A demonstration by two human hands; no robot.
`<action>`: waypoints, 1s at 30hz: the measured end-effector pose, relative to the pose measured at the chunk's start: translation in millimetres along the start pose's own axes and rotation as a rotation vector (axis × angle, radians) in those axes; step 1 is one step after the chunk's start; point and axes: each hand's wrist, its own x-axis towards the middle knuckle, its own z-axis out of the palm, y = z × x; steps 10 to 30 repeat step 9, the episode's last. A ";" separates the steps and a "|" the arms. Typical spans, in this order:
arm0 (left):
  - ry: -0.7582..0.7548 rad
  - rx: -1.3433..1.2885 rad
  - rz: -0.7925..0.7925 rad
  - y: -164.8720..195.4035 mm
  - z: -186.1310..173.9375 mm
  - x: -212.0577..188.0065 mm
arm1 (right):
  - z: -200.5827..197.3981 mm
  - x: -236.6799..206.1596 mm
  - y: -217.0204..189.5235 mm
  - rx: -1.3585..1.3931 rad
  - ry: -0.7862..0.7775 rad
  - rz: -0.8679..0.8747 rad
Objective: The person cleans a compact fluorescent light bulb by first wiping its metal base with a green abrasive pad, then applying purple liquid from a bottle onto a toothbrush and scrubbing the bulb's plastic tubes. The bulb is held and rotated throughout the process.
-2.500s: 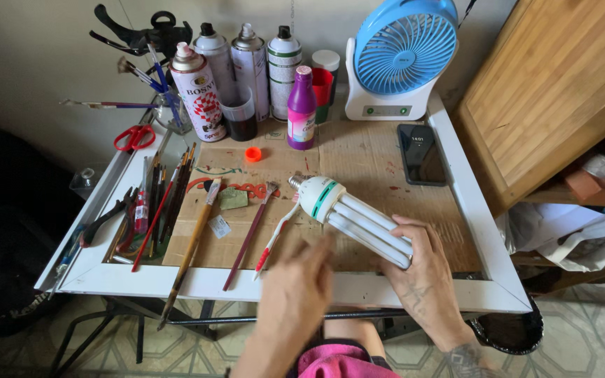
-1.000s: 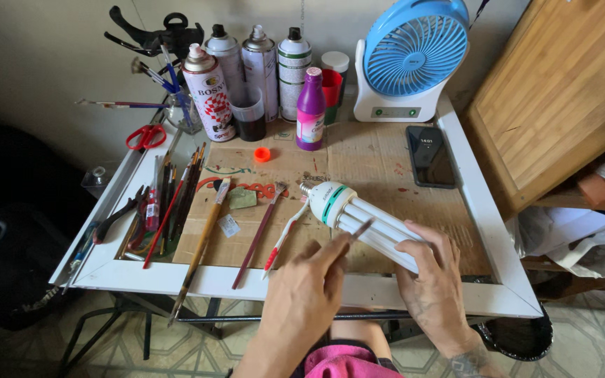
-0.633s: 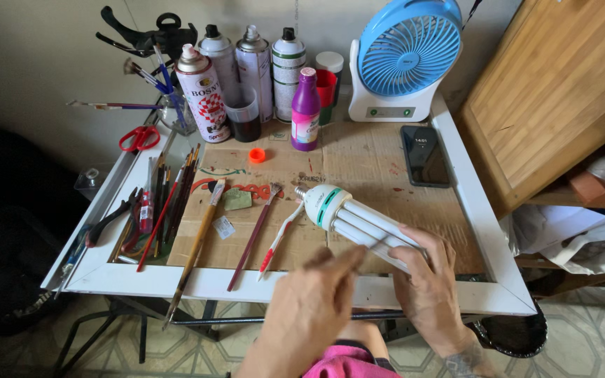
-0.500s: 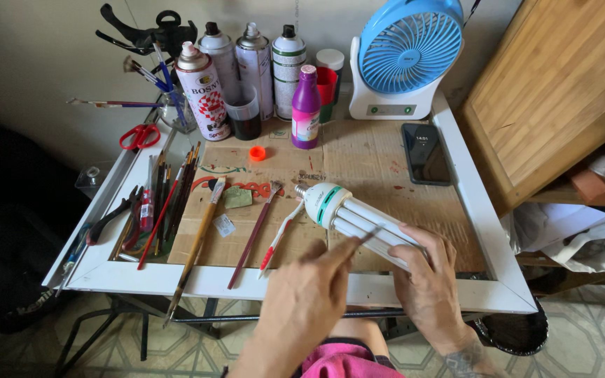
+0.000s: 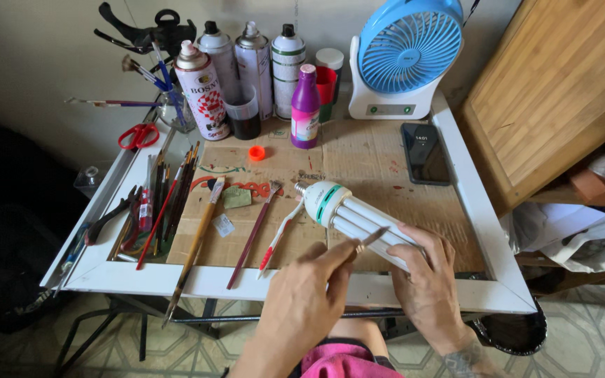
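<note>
Down at the lower middle of the frame, the right hand [image 5: 425, 283] was wrapped round the tube end of a white spiral-type energy-saver bulb [image 5: 351, 213], fingers curled over the top, so the bulb lay tilted with its screw base pointing up-left over the cardboard sheet [image 5: 358, 161]. Looked like a steadying grip, keeping the tubes from rolling. The left hand [image 5: 309, 297] was pinched shut on a thin brush [image 5: 371, 239], tip resting right on the tubes, held like a pen for control.

Everything else sat within easy reach: loose brushes [image 5: 176, 196] in a row at centre left, red scissors [image 5: 138, 135] further up, spray cans [image 5: 236, 66] and a purple bottle [image 5: 305, 105] lined along the back. A blue fan [image 5: 404, 52] stood at upper right, and a phone [image 5: 425, 152] lay flat beside the white frame [image 5: 470, 203].
</note>
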 end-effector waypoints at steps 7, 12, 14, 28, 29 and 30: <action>-0.020 -0.002 0.008 -1.5 -0.3 -0.8 | -14.4 26.6 -26.9 -0.016 0.003 -0.027; -0.036 0.021 0.038 -3.2 1.2 -1.4 | -57.9 61.8 -12.7 -0.020 -0.001 -0.031; -0.036 0.021 0.038 -3.2 1.2 -1.4 | -57.9 61.8 -12.7 -0.020 -0.001 -0.031; -0.036 0.021 0.038 -3.2 1.2 -1.4 | -57.9 61.8 -12.7 -0.020 -0.001 -0.031; -0.036 0.021 0.038 -3.2 1.2 -1.4 | -57.9 61.8 -12.7 -0.020 -0.001 -0.031; -0.036 0.021 0.038 -3.2 1.2 -1.4 | -57.9 61.8 -12.7 -0.020 -0.001 -0.031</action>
